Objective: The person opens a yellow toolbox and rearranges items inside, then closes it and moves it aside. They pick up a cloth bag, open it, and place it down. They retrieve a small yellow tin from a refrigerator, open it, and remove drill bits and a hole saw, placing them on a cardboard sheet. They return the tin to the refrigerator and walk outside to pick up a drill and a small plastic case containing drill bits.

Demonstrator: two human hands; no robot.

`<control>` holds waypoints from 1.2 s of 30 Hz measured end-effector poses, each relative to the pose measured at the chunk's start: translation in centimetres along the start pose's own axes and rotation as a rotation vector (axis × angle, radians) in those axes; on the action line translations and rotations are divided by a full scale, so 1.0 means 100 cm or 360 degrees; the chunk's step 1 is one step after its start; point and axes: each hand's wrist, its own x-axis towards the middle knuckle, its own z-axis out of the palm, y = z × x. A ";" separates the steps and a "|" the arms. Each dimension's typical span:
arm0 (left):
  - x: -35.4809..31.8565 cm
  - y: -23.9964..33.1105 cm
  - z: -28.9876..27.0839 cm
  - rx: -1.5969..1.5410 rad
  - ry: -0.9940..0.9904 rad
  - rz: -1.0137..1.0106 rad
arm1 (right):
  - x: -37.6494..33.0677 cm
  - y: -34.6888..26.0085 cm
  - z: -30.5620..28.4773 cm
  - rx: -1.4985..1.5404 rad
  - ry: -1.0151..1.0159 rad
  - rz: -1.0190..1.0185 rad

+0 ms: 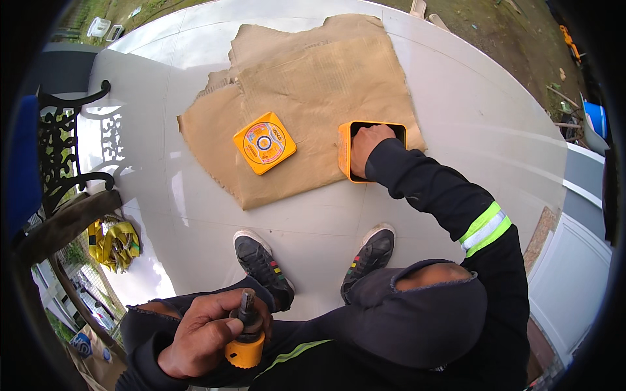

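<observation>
Near my lap, my left hand grips a hole saw with an orange toothed cup and a dark metal arbor whose shank points up. My right hand reaches down into an open square orange tin. Its fingers are hidden below the rim, so whether they hold anything does not show. To the left of the tin lies a square orange lid with a round, ringed face on top. Both rest on a sheet of brown cardboard with torn edges.
Pale glossy tiles make up the floor. My dark shoes stand at the cardboard's near edge. At left are a bench with black scrolled ironwork and a bundled yellow strap. A white panel stands at right.
</observation>
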 end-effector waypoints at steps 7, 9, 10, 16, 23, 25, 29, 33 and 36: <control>0.008 -0.012 0.008 0.0016 0.0049 0.0143 | -0.045 0.004 -0.002 0.0034 0.0629 -0.0018; 0.011 -0.012 0.008 0.0036 0.0059 0.0197 | -0.073 0.002 -0.003 0.0248 0.0920 0.0029; 0.011 -0.011 0.008 0.0065 0.0096 0.0170 | -0.093 0.005 -0.004 0.0250 0.0956 0.0054; 0.020 -0.007 0.024 0.0529 0.0445 0.0373 | -0.185 0.011 -0.015 0.1121 0.0739 -0.0552; 0.037 -0.008 0.049 0.0912 0.0654 0.0351 | -0.150 -0.031 0.004 0.1995 -0.0096 -0.1772; 0.038 -0.007 0.050 0.1039 0.0542 0.0400 | -0.148 -0.035 0.006 0.2066 -0.0100 -0.1838; 0.039 -0.006 0.054 0.1181 0.0807 0.0366 | -0.144 -0.035 0.006 0.2108 -0.0160 -0.1972; 0.041 -0.005 0.052 0.1118 0.0783 0.0137 | -0.138 -0.041 0.004 0.2108 -0.0371 -0.2057; 0.043 -0.006 0.047 0.1003 0.0807 0.0106 | -0.134 -0.040 -0.001 0.2012 -0.0014 -0.2250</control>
